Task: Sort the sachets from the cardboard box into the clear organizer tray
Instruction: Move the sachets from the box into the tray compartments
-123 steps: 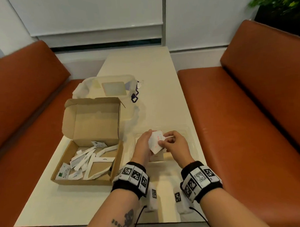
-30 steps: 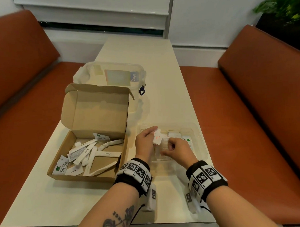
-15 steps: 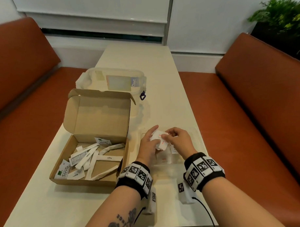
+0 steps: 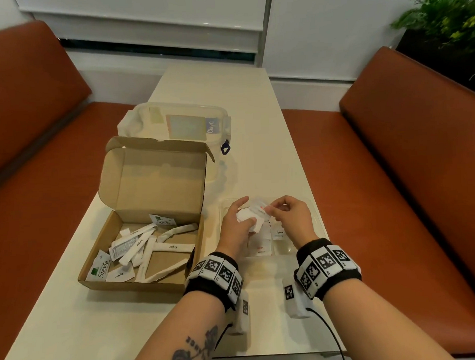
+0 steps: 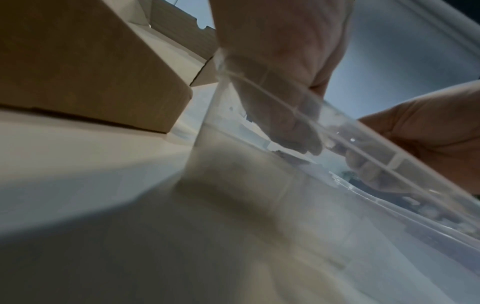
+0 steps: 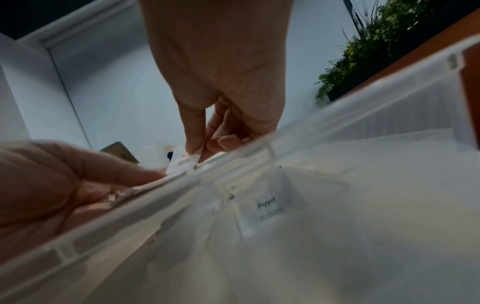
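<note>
Both hands hover over the clear organizer tray (image 4: 317, 220) at the table's right. My left hand (image 4: 239, 220) grips a small stack of white sachets (image 4: 250, 219). My right hand (image 4: 282, 212) pinches the top sachet (image 4: 259, 207) of that stack by its edge; the right wrist view shows its thumb and forefinger (image 6: 193, 133) closed on the sachet (image 6: 182, 162). Sachets lie in the tray, one marked Pepper (image 4: 278, 233) (image 6: 267, 207). The open cardboard box (image 4: 143, 282) to the left holds several sugar sticks (image 4: 174, 246) and Stevia sachets (image 4: 99, 269).
A lidded clear plastic container (image 4: 175, 120) stands behind the box. Orange bench seats (image 4: 380, 201) flank the narrow cream table (image 4: 101, 332). A green plant (image 4: 440, 19) sits at the far right. In the left wrist view the tray wall (image 5: 285, 107) and box side (image 5: 91, 72) are close.
Over the last second both hands rose from low in the tray with the sachet stack. The right hand now pinches the top sachet, pulling it slightly away.
</note>
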`<control>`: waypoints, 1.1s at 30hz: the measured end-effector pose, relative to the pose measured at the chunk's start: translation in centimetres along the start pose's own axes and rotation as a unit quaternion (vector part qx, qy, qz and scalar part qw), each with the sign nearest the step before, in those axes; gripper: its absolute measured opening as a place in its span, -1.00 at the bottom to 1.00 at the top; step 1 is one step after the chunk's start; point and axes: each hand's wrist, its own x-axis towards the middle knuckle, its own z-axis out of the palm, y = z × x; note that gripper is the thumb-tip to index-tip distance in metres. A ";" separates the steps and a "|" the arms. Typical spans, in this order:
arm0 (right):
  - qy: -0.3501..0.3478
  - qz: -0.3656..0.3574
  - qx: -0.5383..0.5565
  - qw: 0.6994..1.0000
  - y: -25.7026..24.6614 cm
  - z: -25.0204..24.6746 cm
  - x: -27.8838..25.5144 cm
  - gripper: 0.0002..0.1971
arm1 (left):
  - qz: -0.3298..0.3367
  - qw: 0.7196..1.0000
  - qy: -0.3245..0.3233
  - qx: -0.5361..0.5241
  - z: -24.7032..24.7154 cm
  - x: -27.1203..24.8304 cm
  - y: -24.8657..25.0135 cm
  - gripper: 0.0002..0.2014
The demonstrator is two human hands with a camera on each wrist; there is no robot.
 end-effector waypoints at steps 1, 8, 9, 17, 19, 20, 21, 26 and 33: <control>0.003 -0.002 -0.002 1.000 0.1 -0.3 0.0 -0.92 | 0.011 1.000 0.018 -0.005 0.0 0.0 0.0 -0.47; -0.149 0.025 -0.106 0.983 0.8 -1.8 -0.9 -0.92 | 0.067 0.992 0.100 -0.025 0.0 -0.2 0.2 -0.56; -0.171 0.026 -0.127 0.977 0.9 -1.7 -1.1 -0.92 | 0.064 0.992 0.104 -0.028 0.1 -0.2 0.2 -0.57; -0.155 -0.020 -0.238 0.959 1.9 -0.3 -2.0 -0.75 | 0.045 0.994 0.095 -0.013 0.1 -0.1 0.1 -0.55; -0.158 -0.024 -0.252 0.954 2.0 -0.1 -2.1 -0.70 | 0.044 0.994 0.096 -0.009 0.1 0.0 0.0 -0.54; -0.161 -0.026 -0.259 0.952 2.1 -0.1 -2.1 -0.70 | 0.042 0.994 0.096 -0.009 0.1 0.0 0.0 -0.54; -0.164 -0.030 -0.268 0.949 2.1 0.0 -2.1 -0.69 | 0.040 0.995 0.096 -0.008 0.1 0.0 0.0 -0.54; -0.183 -0.053 -0.295 0.936 2.2 0.1 -2.2 -0.65 | 0.048 0.994 0.096 0.005 0.2 0.0 0.1 -0.55; -0.193 -0.050 -0.326 0.924 2.0 0.6 -2.0 -0.53 | 0.054 0.995 0.087 0.019 0.0 0.3 -0.3 -0.56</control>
